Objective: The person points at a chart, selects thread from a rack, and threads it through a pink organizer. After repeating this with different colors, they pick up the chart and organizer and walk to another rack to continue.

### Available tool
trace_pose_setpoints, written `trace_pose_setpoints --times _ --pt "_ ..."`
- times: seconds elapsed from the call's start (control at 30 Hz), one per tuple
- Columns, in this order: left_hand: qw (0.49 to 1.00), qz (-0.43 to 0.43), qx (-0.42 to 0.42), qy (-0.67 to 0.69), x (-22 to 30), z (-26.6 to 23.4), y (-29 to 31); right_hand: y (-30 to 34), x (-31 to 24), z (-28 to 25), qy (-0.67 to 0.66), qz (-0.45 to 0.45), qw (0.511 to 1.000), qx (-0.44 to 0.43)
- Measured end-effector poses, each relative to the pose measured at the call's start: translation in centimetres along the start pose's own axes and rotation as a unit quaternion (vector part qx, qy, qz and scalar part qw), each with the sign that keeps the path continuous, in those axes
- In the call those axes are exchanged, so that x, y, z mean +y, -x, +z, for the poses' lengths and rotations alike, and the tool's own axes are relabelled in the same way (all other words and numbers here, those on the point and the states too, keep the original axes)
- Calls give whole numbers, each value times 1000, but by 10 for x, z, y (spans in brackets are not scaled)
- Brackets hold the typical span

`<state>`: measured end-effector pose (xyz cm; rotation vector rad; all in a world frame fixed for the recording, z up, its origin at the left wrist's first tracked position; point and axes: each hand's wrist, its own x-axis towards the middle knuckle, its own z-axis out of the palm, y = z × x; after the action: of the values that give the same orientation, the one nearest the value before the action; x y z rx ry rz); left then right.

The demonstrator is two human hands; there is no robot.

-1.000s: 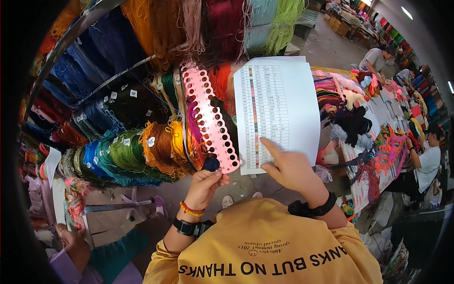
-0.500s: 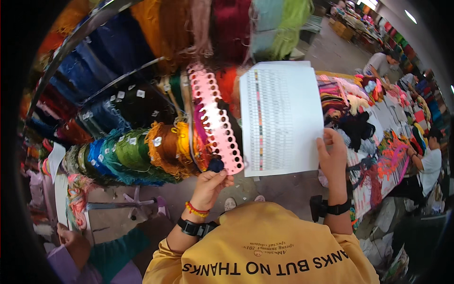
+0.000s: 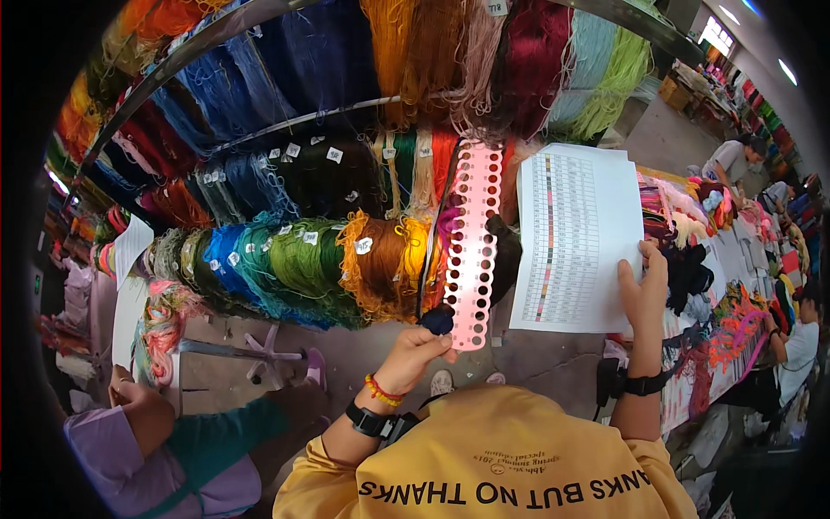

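While our left hand [image 3: 413,353] pinches the pink perforated card [image 3: 474,242] at its bottom end, before the hanging yarn skeins [image 3: 328,259], our right hand [image 3: 644,294] clasps the paper chart [image 3: 575,238] by its edge; both look light, the card stiff, the paper floppy.

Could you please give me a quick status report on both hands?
Left hand grips pink punched card. Right hand holds printed sheet. Hanging thread skeins close behind.
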<state>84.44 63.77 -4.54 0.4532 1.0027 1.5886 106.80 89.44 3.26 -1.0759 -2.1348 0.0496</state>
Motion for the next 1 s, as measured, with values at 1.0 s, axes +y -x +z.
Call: trace_pose_setpoints --times 1.0 --pt "954 175 242 -27 46 -53 30 -41 -169 36 -246 -245 925 -153"
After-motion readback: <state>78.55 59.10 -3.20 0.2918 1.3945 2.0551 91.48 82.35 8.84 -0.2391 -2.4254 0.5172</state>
